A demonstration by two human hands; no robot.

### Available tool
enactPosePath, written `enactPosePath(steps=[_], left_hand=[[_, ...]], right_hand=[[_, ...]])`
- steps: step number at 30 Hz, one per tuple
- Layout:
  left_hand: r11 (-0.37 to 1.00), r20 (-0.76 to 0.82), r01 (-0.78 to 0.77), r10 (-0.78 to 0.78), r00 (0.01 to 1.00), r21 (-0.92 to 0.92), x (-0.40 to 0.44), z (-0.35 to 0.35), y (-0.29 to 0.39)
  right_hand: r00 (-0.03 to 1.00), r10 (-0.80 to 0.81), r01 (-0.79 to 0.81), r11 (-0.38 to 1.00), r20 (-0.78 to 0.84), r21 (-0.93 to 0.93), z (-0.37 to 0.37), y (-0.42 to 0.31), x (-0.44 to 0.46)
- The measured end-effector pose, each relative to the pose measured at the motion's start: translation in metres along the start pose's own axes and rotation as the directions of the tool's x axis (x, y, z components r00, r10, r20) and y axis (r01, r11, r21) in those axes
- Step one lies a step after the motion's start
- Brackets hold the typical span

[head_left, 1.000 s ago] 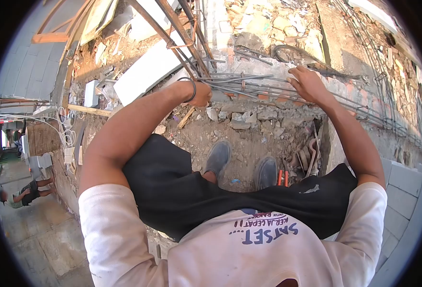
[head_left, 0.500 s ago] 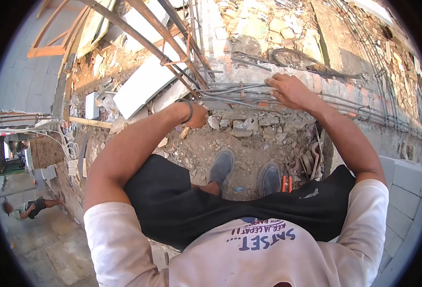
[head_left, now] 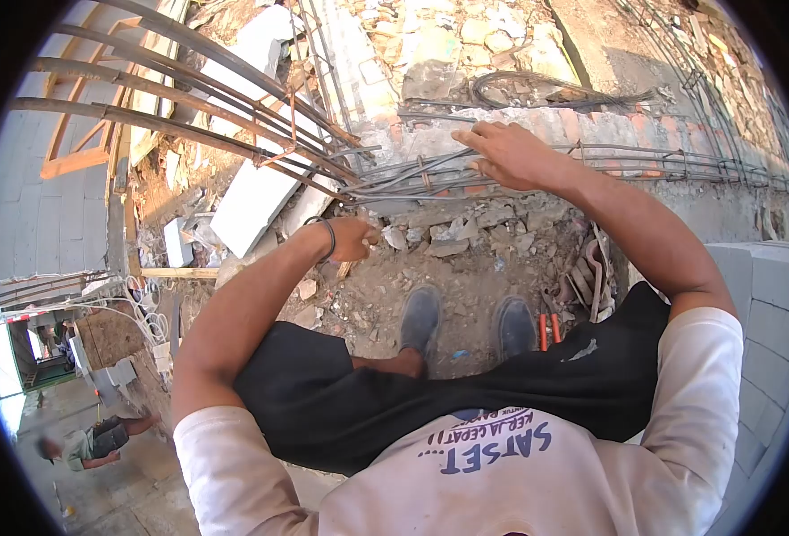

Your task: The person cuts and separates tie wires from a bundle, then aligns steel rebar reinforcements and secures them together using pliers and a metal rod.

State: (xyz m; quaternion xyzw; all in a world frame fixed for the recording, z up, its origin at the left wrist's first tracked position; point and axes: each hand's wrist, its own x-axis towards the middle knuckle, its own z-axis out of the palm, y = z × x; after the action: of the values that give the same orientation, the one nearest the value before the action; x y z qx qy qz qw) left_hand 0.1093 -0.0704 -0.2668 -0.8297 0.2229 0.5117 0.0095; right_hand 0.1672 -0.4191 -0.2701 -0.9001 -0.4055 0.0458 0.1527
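Steel reinforcing bars [head_left: 627,166] run along the low brick-and-concrete wall in front of me, bunched at their left end. My right hand [head_left: 518,157] lies over these bars, its fingers stretched to the left and its thumb apart. Lower and to the left is my left hand [head_left: 353,239], with a dark band on the wrist. Its fingers are curled in beside the broken stones, just below the bar ends; anything inside them is hidden. Upright column bars [head_left: 207,107] with thin ties rise from the corner near both hands.
Broken rubble [head_left: 453,234] lines the foot of the wall beside my shoes [head_left: 422,320]. Two orange handles [head_left: 549,330] lie right of them. Coiled wire [head_left: 520,89] rests beyond the wall. A white panel [head_left: 253,207] leans left; another person [head_left: 91,444] is at lower left.
The view has shifted, and the column bars now lean further left. My right hand has moved slightly left over the bars; my left hand stays curled near the corner.
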Motion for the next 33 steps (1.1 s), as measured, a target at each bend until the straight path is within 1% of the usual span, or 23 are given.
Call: enactPosePath(steps=[2, 3, 5, 6, 8, 9, 10, 11, 12, 13, 15, 16, 18, 22, 24, 25, 27, 28, 29, 31, 32, 33], left_hand=[[0.993, 0.058, 0.103, -0.100, 0.993, -0.061, 0.003, 0.002, -0.001], [0.990, 0.057, 0.121, -0.117, 0.992, -0.079, 0.002, 0.003, -0.002], [0.998, 0.054, 0.068, -0.068, 0.996, -0.002, 0.000, 0.000, 0.003], [0.996, 0.045, 0.084, -0.083, 0.996, -0.022, -0.002, -0.001, 0.009], [0.997, 0.117, 0.033, -0.040, 0.992, 0.065, -0.006, -0.005, 0.021], [0.998, 0.105, 0.044, -0.049, 0.993, 0.044, 0.011, 0.009, 0.007], [0.965, 0.120, -0.141, 0.117, 0.986, 0.222, 0.045, 0.035, -0.019], [0.989, 0.130, -0.075, 0.059, 0.990, 0.125, 0.036, 0.032, -0.006], [1.000, 0.139, -0.005, 0.001, 0.990, 0.028, 0.027, 0.030, 0.007], [1.000, 0.127, 0.002, -0.003, 0.992, 0.004, 0.035, 0.034, 0.011], [0.981, 0.299, -0.072, 0.014, 0.954, 0.182, 0.055, 0.044, 0.012], [0.985, 0.288, -0.063, 0.014, 0.958, 0.163, 0.049, 0.041, 0.018], [0.999, 0.267, 0.023, -0.035, 0.963, 0.049, 0.028, 0.032, 0.033], [0.998, 0.279, 0.024, -0.040, 0.959, 0.061, 0.031, 0.031, 0.028], [0.996, 0.226, 0.077, -0.083, 0.971, 0.034, 0.030, 0.030, 0.019], [0.997, 0.226, 0.075, -0.081, 0.971, 0.036, 0.034, 0.031, 0.011], [0.995, 0.154, 0.076, -0.084, 0.985, 0.057, 0.049, 0.039, -0.016], [0.996, 0.154, 0.073, -0.081, 0.985, 0.060, 0.073, 0.050, -0.042], [0.990, 0.201, -0.032, 0.004, 0.980, 0.137, 0.105, 0.065, -0.072], [0.967, 0.255, -0.143, 0.087, 0.963, 0.212, 0.105, 0.064, -0.078], [0.983, 0.229, -0.036, -0.007, 0.973, 0.183, 0.074, 0.048, -0.056], [0.986, 0.206, 0.071, -0.102, 0.973, 0.151, 0.051, 0.037, -0.039]], right_hand=[[0.993, 0.026, -0.024, 0.999, 0.111, -0.021, -0.003, 0.000, 0.001], [0.994, 0.001, 0.001, 1.000, 0.113, -0.016, -0.004, -0.001, 0.001], [0.996, 0.057, -0.056, 0.998, 0.071, -0.025, -0.006, -0.002, -0.002], [0.997, 0.030, -0.029, 0.999, 0.074, -0.027, -0.005, -0.002, -0.004], [0.993, 0.057, -0.055, 0.998, 0.100, -0.023, -0.005, -0.002, -0.008], [0.994, 0.032, -0.029, 0.999, 0.106, -0.030, -0.005, -0.003, -0.009], [0.993, 0.060, -0.058, 0.998, 0.100, -0.023, -0.006, -0.006, -0.011], [0.991, 0.089, -0.088, 0.996, 0.096, -0.016, -0.008, -0.008, -0.012], [0.990, 0.084, -0.080, 0.996, 0.117, -0.035, -0.007, -0.007, -0.013], [0.990, 0.060, -0.055, 0.998, 0.127, -0.043, -0.006, -0.007, -0.014], [0.994, 0.048, -0.047, 0.999, 0.095, -0.020, -0.006, -0.006, -0.014], [0.995, 0.042, -0.041, 0.999, 0.092, -0.018, -0.005, -0.006, -0.014], [0.995, 0.030, -0.028, 0.999, 0.097, -0.026, -0.004, -0.006, -0.013], [0.996, 0.027, -0.026, 1.000, 0.087, -0.011, -0.002, -0.007, -0.013], [0.996, 0.024, -0.023, 1.000, 0.085, -0.007, -0.003, -0.007, -0.013], [0.996, 0.024, -0.023, 1.000, 0.084, -0.004, -0.003, -0.008, -0.014], [0.995, 0.038, -0.038, 0.999, 0.097, -0.002, -0.001, -0.005, -0.014], [0.993, 0.048, -0.048, 0.999, 0.111, 0.000, -0.001, -0.003, -0.014], [0.992, 0.052, -0.053, 0.999, 0.111, -0.001, -0.002, -0.004, -0.014], [0.989, 0.064, -0.067, 0.998, 0.136, 0.015, -0.007, -0.008, -0.012], [0.988, 0.070, -0.072, 0.997, 0.135, 0.013, -0.006, -0.008, -0.012], [0.994, 0.045, -0.047, 0.999, 0.096, 0.018, -0.005, -0.008, -0.013]])
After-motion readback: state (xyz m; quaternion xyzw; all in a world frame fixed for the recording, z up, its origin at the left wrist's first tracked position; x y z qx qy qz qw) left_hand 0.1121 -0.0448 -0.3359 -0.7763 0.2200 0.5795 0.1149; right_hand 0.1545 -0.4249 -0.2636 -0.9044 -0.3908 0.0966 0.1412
